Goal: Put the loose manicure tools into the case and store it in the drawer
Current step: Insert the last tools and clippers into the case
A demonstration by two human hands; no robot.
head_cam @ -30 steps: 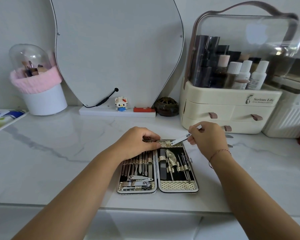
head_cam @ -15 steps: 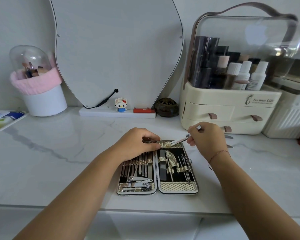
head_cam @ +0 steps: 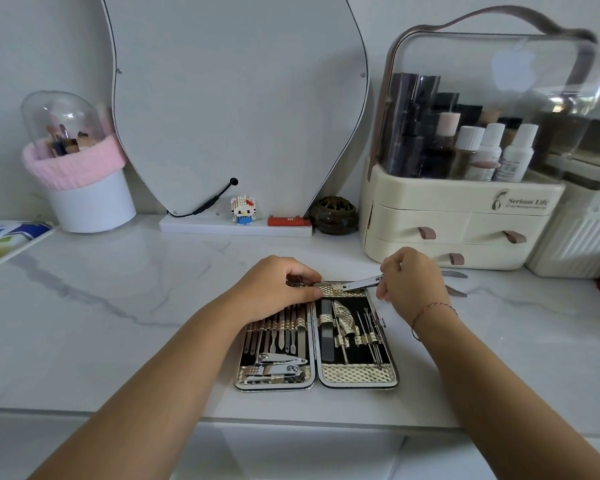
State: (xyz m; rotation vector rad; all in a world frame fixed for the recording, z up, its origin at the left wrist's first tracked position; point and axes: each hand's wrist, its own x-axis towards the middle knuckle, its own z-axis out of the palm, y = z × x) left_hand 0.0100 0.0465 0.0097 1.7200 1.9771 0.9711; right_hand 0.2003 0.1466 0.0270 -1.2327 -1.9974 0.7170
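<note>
Left hand (head_cam: 274, 289) curled, pressing the open gold-and-black manicure case (head_cam: 316, 336) on the white marble counter (head_cam: 118, 323), right hand (head_cam: 411, 282) pinching a slim silver metal tool (head_cam: 362, 283) over its top edge

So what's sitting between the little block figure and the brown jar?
A small red bar lies there on the white base, seen in the head view.

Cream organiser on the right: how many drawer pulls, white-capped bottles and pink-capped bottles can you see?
Brown drawer pulls: 3
White-capped bottles: 3
Pink-capped bottles: 1
Total: 7
</note>
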